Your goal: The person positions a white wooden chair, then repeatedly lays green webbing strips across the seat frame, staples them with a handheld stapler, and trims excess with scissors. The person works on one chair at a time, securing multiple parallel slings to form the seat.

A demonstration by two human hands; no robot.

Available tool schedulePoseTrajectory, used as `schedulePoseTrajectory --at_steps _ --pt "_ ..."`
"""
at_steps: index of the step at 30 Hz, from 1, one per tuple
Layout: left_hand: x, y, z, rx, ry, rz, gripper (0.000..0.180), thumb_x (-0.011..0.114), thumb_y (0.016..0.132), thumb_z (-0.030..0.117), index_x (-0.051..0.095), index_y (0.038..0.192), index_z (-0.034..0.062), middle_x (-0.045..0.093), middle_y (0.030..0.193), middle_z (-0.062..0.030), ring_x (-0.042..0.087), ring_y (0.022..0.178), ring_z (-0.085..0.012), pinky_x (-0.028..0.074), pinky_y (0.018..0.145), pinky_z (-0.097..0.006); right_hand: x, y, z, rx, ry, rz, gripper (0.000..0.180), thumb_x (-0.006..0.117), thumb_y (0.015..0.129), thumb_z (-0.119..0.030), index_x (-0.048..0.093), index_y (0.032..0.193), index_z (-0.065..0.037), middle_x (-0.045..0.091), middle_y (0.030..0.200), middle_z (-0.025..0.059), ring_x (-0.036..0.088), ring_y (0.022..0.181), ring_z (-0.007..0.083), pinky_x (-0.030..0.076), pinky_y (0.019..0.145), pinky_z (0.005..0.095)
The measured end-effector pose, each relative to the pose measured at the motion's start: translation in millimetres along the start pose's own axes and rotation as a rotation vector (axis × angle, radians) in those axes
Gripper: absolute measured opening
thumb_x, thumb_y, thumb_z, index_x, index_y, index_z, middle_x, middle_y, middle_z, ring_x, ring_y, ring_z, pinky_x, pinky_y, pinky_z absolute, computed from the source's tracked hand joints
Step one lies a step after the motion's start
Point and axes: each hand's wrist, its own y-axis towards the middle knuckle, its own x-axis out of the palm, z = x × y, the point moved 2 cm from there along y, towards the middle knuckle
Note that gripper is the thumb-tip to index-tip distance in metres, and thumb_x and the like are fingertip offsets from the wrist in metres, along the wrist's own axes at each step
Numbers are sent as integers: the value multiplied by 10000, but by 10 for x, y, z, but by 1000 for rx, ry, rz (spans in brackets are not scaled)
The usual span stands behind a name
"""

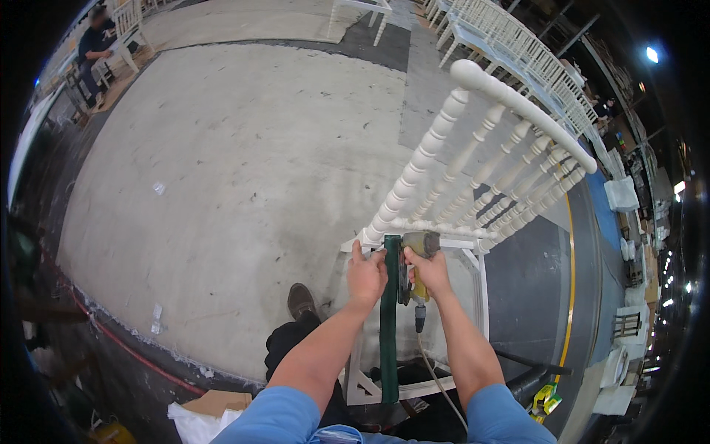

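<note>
A white spindle-back chair (421,174) stands tilted before me, its open seat frame (484,296) nearest my body. A dark green strap (389,325) runs lengthwise over this frame, from the back rail to the near rail. At the strap's far end, my left hand (366,275) grips its left edge, with the index finger stretched onto the frame corner. My right hand (431,272) is wrapped round the handle of a yellow and grey air stapler (421,242), held just right of the strap. The stapler's nose is partly hidden. An air hose (430,362) hangs from its handle.
Rows of white chairs (510,52) stand at the far right. Another person (96,44) sits working at far left. A red hose (140,366) lies on the left floor. White sheeting and cardboard (214,407) lie near my left arm, a yellow-green box (546,399) near my right.
</note>
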Motion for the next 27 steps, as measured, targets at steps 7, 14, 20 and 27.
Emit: schedulePoseTrajectory --at_steps 7,14,20,27 --pt "115 85 -173 17 -112 -94 317 701 884 103 787 1183 160 504 1529 -297 596 1227 -495 500 1081 -529 -812 -883 -367 -67 85 163 264 809 960 -195 728 1096 16 724 876 61 626 585 136 524 521 317" --pt "98 308 87 -380 -1362 -17 286 676 956 6 651 1239 27 678 1179 -145 663 1082 -264 513 1051 -392 -2946 -3034 -700 -126 -94 606 315 854 930 -239 733 1121 -20 678 795 14 614 626 111 506 563 309" --pt "-79 -814 662 545 180 -109 582 665 941 36 516 1503 46 395 1602 -318 408 1470 -456 355 1221 -510 -4340 -4460 -15 106 213 963 370 855 929 -317 690 1122 -49 686 880 41 607 614 158 514 537 327" --pt "114 -1801 569 -1041 -895 -725 492 693 1042 334 541 1405 38 656 1319 -176 666 1136 -389 539 1007 -552 -4699 -4560 1796 320 592 872 410 818 953 -410 670 1170 -96 644 985 51 638 667 198 546 551 373"
